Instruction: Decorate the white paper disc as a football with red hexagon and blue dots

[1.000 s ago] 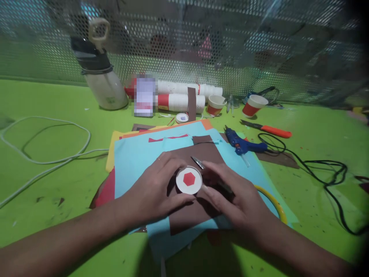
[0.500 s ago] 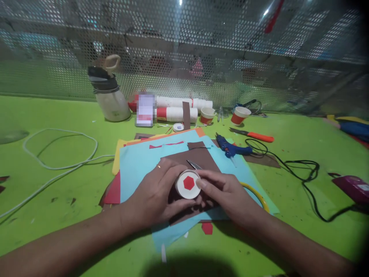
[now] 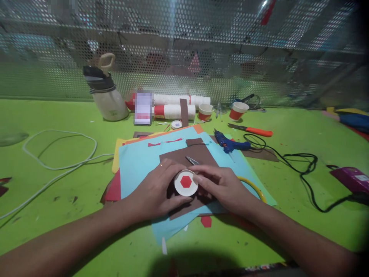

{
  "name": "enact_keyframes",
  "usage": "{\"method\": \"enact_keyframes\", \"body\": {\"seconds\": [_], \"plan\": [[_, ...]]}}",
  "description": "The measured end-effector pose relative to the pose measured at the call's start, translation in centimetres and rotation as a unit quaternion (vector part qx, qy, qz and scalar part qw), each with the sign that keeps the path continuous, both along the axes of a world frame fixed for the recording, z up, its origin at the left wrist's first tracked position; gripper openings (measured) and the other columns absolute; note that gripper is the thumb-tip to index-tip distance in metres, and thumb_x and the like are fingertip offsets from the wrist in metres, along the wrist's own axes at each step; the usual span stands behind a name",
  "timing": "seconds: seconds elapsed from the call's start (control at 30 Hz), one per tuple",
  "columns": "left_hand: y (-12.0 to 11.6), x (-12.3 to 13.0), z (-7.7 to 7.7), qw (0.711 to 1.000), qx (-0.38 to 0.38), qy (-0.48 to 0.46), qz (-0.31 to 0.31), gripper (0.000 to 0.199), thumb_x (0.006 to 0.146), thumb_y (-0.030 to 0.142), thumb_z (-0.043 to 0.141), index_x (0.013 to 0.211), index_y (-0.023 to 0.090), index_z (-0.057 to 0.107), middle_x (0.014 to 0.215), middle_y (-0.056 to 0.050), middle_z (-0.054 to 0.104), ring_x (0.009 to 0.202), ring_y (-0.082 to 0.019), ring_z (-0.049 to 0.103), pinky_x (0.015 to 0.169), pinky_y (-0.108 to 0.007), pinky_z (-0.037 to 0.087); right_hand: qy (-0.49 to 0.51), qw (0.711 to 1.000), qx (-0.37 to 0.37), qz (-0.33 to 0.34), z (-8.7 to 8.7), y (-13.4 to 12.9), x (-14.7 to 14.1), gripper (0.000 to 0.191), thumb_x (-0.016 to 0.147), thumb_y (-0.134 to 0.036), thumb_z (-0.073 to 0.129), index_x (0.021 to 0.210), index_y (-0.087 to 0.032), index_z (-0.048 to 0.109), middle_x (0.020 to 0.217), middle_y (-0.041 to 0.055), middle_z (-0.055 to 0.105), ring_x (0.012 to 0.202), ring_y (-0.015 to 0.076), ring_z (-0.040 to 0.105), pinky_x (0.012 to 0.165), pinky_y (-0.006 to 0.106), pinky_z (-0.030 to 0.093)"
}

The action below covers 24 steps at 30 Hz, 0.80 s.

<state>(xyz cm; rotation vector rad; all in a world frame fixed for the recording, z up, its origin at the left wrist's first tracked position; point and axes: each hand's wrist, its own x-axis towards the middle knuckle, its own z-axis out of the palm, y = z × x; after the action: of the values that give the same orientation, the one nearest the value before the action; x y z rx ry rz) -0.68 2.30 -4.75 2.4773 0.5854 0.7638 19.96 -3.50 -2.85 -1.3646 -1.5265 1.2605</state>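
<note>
Between my hands is a paper cup (image 3: 178, 189), its round white end facing me with a red paper hexagon (image 3: 186, 181) at the centre. My left hand (image 3: 157, 188) wraps round the cup's left side, thumb below. From the right, my right hand (image 3: 220, 184) grips its rim with thumb and fingers; some fingertips are hidden. Beneath the right hand lie scissors, with the blades (image 3: 191, 161) and a yellow handle (image 3: 253, 187) showing. Brown paper (image 3: 175, 156) and light blue sheets (image 3: 134, 161) are stacked below.
A blue glue gun (image 3: 230, 144) and orange-handled cutter (image 3: 256, 131) lie right of the papers. Behind stand two paper cups (image 3: 205, 113), a phone (image 3: 143, 109), stacked cups (image 3: 175, 112) and a bottle (image 3: 108, 98). A white cable (image 3: 60, 130) loops left; a purple device (image 3: 350, 179) sits right.
The cup has turned slightly between my hands, so the red hexagon sits at a different angle. Both hands keep their hold. The whole view has shifted a little.
</note>
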Motion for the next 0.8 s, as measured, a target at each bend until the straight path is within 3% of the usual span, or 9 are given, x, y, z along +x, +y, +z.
{"method": "enact_keyframes", "body": {"seconds": [0.2,0.3,0.47,0.57,0.8], "plan": [[0.5,-0.1,-0.4,1.000,-0.020,0.006,0.021,0.046,0.079,0.038,0.075,0.114,0.020,0.052,0.110,-0.008,0.057,0.104,-0.025,0.051,0.088,-0.043,0.047,-0.088,0.994,0.054,-0.025,-0.6,-0.2,0.1,0.033,0.094,-0.039,0.052,0.116,-0.019,0.065,0.084,0.0042,0.069,0.070,0.0161,0.060,0.064,0.029,0.048],[0.7,-0.1,-0.7,0.999,-0.024,0.016,0.033,0.050,0.076,0.040,0.077,0.116,0.021,0.054,0.110,-0.009,0.055,0.103,-0.026,0.051,0.088,-0.045,0.047,-0.139,0.983,0.122,-0.021,-0.9,-0.3,0.2,0.027,0.095,-0.032,0.050,0.113,-0.019,0.066,0.095,0.0063,0.070,0.082,0.0185,0.062,0.073,0.033,0.049],[0.8,0.0,-1.2,0.996,-0.012,0.061,0.060,0.049,0.076,0.045,0.076,0.112,0.017,0.059,0.104,-0.010,0.054,0.099,-0.027,0.050,0.084,-0.044,0.046,-0.262,0.916,0.302,0.001,-1.0,-1.0,-0.3,0.029,0.094,-0.019,0.049,0.117,-0.012,0.065,0.101,0.0129,0.060,0.097,0.0232,0.051,0.084,0.040,0.045],[0.8,0.1,-1.4,0.996,-0.006,0.071,0.056,0.044,0.080,0.048,0.071,0.109,0.016,0.063,0.098,-0.008,0.053,0.092,-0.026,0.049,0.080,-0.042,0.044,-0.350,0.885,0.304,0.043,-1.1,-1.5,-0.9,0.035,0.094,-0.028,0.052,0.123,-0.012,0.063,0.106,0.0151,0.057,0.096,0.0262,0.044,0.082,0.043,0.043],[0.9,0.0,-1.6,0.996,-0.022,0.078,0.045,0.034,0.082,0.045,0.071,0.100,0.017,0.065,0.095,-0.007,0.049,0.090,-0.025,0.047,0.078,-0.040,0.042,-0.439,0.829,0.337,0.078,-2.6,-1.2,-1.3,0.049,0.093,-0.048,0.048,0.118,-0.010,0.067,0.093,0.0151,0.060,0.082,0.0267,0.039,0.071,0.043,0.034]]}}
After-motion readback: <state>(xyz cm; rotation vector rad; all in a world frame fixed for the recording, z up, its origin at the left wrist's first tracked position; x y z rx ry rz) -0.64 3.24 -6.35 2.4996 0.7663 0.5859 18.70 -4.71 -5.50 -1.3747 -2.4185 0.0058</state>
